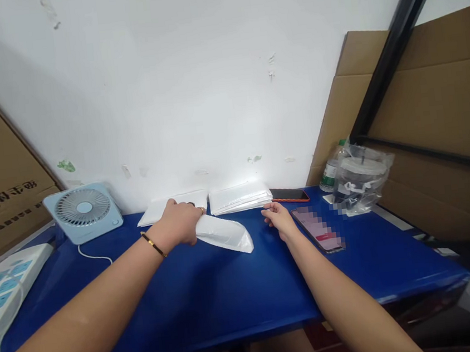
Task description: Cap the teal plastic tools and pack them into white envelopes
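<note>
My left hand (pixel 183 222) grips one end of a white plastic-looking bag (pixel 225 234), which slants to the right just above the blue table. My right hand (pixel 279 219) is to the right of the bag, apart from it, fingers curled in together. A speck of orange shows by those fingertips, too small to name. Behind my left hand lies one white stack of flat bags (pixel 154 209), partly hidden by the hand. Another white stack (pixel 240 196) sits against the wall, just beyond my right fingertips.
A light-blue fan (pixel 83 211) and a power strip (pixel 9 289) are on the left of the blue table (pixel 230 294). Two phones (pixel 291 195), one a pinkish-screened phone (pixel 318 229), lie at right. Beyond them stand a bottle (pixel 330 171) and a plastic-wrapped cup (pixel 359 179).
</note>
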### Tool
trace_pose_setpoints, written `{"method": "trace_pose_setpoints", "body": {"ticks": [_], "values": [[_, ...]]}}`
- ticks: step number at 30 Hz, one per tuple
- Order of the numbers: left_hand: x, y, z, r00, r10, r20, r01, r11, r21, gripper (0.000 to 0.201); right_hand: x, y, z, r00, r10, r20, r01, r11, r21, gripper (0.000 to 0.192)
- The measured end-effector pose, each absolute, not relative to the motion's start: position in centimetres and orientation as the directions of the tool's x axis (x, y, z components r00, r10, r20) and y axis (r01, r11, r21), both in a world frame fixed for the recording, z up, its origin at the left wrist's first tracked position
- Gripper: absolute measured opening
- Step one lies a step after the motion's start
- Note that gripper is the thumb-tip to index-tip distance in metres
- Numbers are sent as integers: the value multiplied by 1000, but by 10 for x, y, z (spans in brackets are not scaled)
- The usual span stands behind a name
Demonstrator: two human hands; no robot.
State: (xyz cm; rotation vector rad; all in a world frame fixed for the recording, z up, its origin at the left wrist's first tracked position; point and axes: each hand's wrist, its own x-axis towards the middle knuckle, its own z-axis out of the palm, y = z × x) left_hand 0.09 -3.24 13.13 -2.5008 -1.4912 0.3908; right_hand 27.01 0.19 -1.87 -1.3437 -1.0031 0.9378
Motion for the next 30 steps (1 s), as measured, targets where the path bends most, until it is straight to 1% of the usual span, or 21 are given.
{"method": "trace_pose_setpoints", "body": {"ticks": [3, 7, 11, 14, 17, 22, 26, 28, 30], "values": [[10, -35, 151, 436, 883, -175, 800, -469, -373, 56, 274, 2, -19, 312, 949, 31, 39, 19, -999, 29], [13, -41, 169, 386, 897, -214, 802, -441, -402, 51, 273, -1, -17, 284, 958, 46, 63, 29, -998, 29], [5, -45, 179, 352, 911, -213, 809, -411, -420, 50, 270, -3, -15, 257, 963, 77, 104, 51, -993, 30], [-4, -46, 185, 339, 919, -201, 815, -393, -425, 55, 269, -4, -15, 246, 963, 112, 149, 77, -986, 30], [-12, -46, 192, 342, 926, -159, 820, -377, -432, 59, 269, -6, -15, 240, 959, 154, 225, 100, -969, 29], [-27, -49, 205, 378, 918, -123, 747, -380, -545, 61, 272, -6, -16, 231, 954, 190, 277, 123, -953, 30], [-49, -49, 216, 364, 927, -91, 760, -351, -547, 61, 272, -7, -14, 236, 952, 196, 289, 124, -949, 30], [-69, -46, 221, 316, 947, -64, 787, -299, -540, 69, 273, -8, -12, 241, 950, 200, 290, 126, -949, 30], [-97, -39, 225, 256, 965, -53, 832, -247, -497, 72, 273, -8, -11, 246, 946, 209, 294, 132, -947, 29]]}}
